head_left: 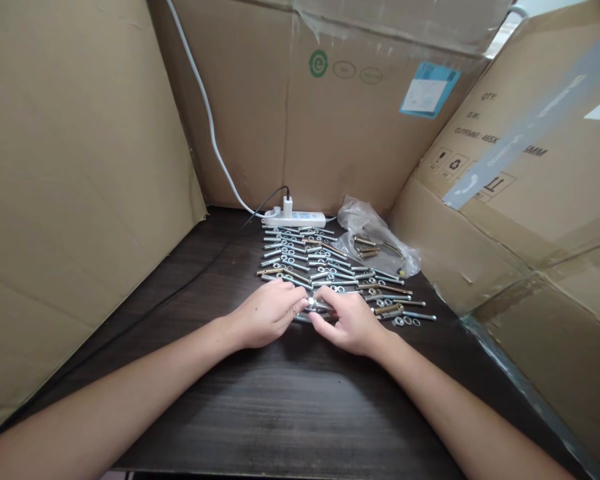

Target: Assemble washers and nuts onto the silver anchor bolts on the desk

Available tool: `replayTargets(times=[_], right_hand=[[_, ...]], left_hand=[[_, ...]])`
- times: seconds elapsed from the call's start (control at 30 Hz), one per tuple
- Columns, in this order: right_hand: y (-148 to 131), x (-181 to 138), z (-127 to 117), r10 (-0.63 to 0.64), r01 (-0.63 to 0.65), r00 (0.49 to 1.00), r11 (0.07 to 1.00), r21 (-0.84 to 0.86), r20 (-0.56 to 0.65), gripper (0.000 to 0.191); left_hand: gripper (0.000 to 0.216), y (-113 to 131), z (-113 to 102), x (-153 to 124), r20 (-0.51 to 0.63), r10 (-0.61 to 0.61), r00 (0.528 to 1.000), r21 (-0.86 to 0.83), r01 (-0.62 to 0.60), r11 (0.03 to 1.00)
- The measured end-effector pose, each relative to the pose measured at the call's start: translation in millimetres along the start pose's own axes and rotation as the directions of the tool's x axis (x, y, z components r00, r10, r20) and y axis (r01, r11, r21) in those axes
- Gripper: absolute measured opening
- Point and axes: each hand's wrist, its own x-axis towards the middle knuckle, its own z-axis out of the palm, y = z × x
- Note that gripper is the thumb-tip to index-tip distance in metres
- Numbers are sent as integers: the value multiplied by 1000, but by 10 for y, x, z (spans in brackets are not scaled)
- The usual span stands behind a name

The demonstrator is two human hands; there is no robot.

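Several metal bolts (305, 257) with nuts and washers lie in rows on a dark wooden table (280, 400). My left hand (267, 313) and my right hand (347, 320) meet at the near end of the rows. Both have their fingers pinched together on one small metal bolt piece (311, 304) held between them. A few loose washers (407, 321) lie just right of my right hand.
A clear plastic bag (375, 240) with more bolts sits at the back right. A white power strip (295, 217) with a plugged charger and white cable lies at the back. Cardboard boxes (530, 200) wall in the table on the left, back and right.
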Motion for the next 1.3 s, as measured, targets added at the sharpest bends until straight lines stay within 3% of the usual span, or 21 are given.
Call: replayTargets(times=[0.1, 0.33, 0.47, 0.63, 1.3], right_hand=[[-4, 0, -11, 23, -23, 1000, 1000, 20, 3, 18], [10, 3, 1, -52, 53, 999, 998, 35, -12, 15], [25, -6, 16, -45, 46, 999, 998, 36, -20, 18], [43, -15, 18, -41, 43, 998, 998, 36, -46, 23], [23, -3, -11, -112, 112, 993, 994, -6, -35, 20]], left_hand=[[32, -11, 8, 2, 9, 19, 1000, 6, -19, 1000], [29, 19, -21, 11, 12, 28, 1000, 21, -28, 999], [17, 60, -60, 0, -58, 9, 998, -63, -13, 998], [20, 41, -46, -6, -96, 61, 993, -84, -69, 994], [22, 61, -42, -10, -32, 0, 999, -134, -4, 991]])
